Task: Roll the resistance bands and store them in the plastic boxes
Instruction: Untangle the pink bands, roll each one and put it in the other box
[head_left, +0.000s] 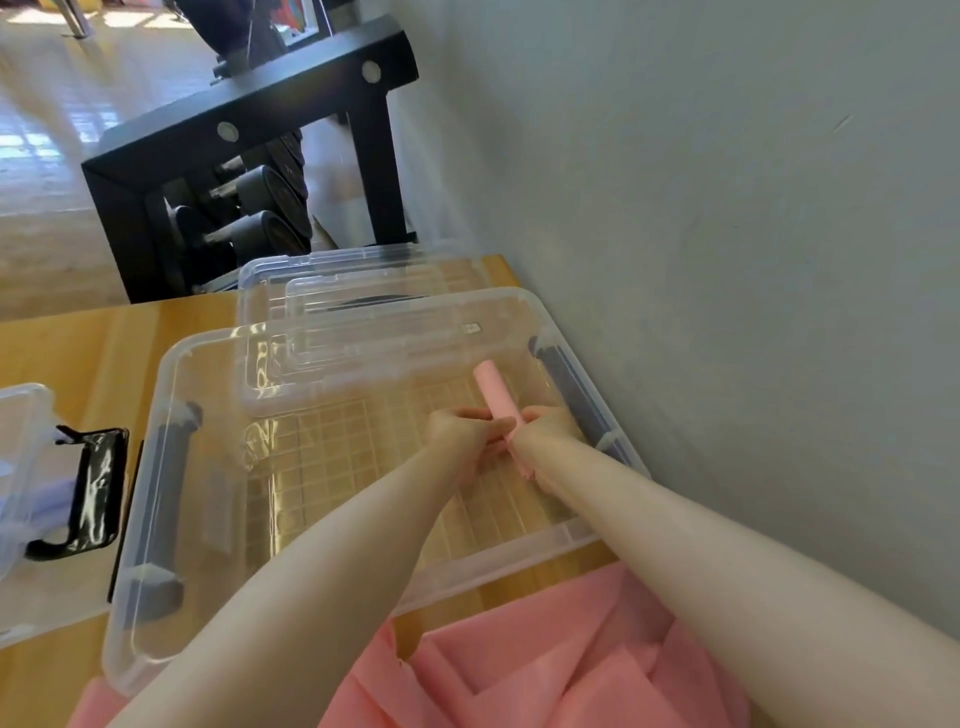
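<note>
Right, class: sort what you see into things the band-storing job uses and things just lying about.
Job:
rolled pink band
left hand
right hand
large clear box
loose pink band

Lying about:
black pouch
stacked lids
dumbbell rack

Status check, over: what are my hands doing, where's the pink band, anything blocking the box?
Left hand and right hand both grip the rolled pink resistance band, over the large clear plastic box. Loose pink band near front. Nothing blocking.
</note>
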